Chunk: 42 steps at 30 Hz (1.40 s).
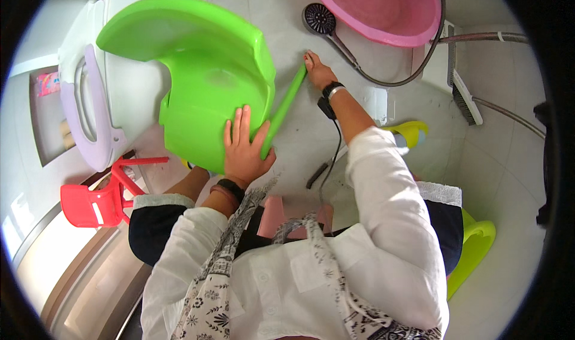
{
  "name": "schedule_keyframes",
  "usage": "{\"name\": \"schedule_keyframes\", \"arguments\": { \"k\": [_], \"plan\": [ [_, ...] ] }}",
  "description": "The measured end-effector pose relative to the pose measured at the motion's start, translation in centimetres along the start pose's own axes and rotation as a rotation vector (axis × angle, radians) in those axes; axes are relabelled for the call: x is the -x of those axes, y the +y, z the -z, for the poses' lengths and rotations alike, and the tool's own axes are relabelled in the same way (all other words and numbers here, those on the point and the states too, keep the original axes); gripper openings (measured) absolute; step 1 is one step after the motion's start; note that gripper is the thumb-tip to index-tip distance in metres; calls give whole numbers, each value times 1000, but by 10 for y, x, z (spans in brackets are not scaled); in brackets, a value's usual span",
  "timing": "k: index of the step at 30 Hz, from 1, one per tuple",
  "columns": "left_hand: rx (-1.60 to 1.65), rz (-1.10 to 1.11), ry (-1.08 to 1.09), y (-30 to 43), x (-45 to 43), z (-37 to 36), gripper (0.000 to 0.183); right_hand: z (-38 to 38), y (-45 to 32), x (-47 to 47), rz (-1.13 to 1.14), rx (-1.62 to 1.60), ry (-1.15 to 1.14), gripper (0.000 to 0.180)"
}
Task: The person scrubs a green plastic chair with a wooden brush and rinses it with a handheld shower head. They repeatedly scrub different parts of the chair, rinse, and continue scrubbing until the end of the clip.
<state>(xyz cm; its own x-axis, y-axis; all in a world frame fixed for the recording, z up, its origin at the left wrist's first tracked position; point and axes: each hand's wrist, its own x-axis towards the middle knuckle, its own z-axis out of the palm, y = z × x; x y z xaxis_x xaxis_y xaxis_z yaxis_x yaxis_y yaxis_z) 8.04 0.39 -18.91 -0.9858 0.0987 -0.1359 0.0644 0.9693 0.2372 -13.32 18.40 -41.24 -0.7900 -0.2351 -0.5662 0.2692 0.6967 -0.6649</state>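
Note:
A bright green plastic chair [206, 93] lies tipped over on the tiled floor before me, its curved backrest at the far left. My left hand [247, 153] lies on its seat near the right edge, fingers spread, thumb out at the rim. My right hand [320, 73] is closed around the far end of a slim green chair leg [287, 100]; its fingertips partly hide that end. Just beyond my right hand a black shower head [320, 19] rests on the floor.
A pink basin [417, 40] stands at the top right, with the shower hose [404, 83] curving round it. A brush [467, 100] leans by the right wall; another brush [317, 175] lies below my right arm. At left are a small red chair [90, 205] and a lilac handle [101, 138].

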Motion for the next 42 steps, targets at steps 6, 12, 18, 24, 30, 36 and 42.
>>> {"name": "schedule_keyframes", "arguments": {
  "k": [6, 12, 18, 24, 30, 36, 42],
  "plan": [
    [-9, -12, 36, -1, 0, -1, 62, -26, 12, -1, 121, -91, 15, 59],
    [-7, -6, 76, 2, 1, 1, 62, 26, -21, 85, 423, -49, -22, 59],
    [-14, 8, 81, 0, 5, -5, 61, 187, -37, 9, 289, -3, 644, 82],
    [-10, 5, 79, -2, 2, -3, 59, 264, -25, -70, 118, -285, 507, 47],
    [36, 16, 52, 1, 0, 4, 57, 249, 12, -115, -13, 285, -82, 37],
    [53, 37, 38, 0, 0, 6, 58, 269, 30, -108, 285, 849, 403, 33],
    [58, 11, 56, -2, 1, 4, 57, 244, -8, -97, 80, 398, -56, 39]
  ]
}}
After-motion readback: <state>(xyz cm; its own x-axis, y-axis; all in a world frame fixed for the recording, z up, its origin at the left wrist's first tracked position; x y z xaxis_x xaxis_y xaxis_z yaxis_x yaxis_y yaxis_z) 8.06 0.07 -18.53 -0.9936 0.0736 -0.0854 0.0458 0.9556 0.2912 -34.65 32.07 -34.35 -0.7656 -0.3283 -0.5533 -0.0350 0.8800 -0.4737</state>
